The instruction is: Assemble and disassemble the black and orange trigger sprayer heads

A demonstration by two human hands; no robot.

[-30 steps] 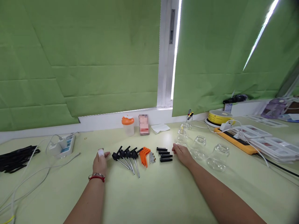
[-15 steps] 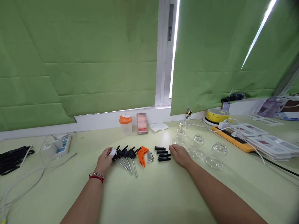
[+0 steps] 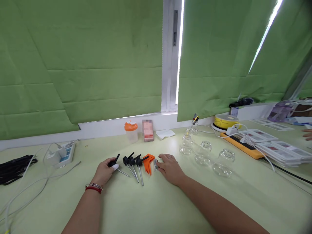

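My left hand (image 3: 104,171) is closed around the black head of a metal rod (image 3: 123,172), held at the left of a row of similar ones. Three more black-headed metal rods (image 3: 133,161) lie side by side on the table, just to its right. Beside them is a fanned group of orange angled pieces (image 3: 148,163). My right hand (image 3: 172,169) rests palm down with thumb and fingers apart, the tips at the small silver screws (image 3: 155,164). It covers the spot where black ribbed pieces lay.
Clear glass jars (image 3: 224,164) stand to the right. Behind are an orange-lidded cup (image 3: 131,131), a pink box (image 3: 148,130) and a white tissue (image 3: 165,134). Cables and a power strip (image 3: 65,154) lie left. Another person's hand (image 3: 307,134) shows at the far right edge.
My left hand has drawn one black-headed rod leftward, away from the row. My right hand has moved left from beside the black ribbed pieces to the screws, covering those pieces.
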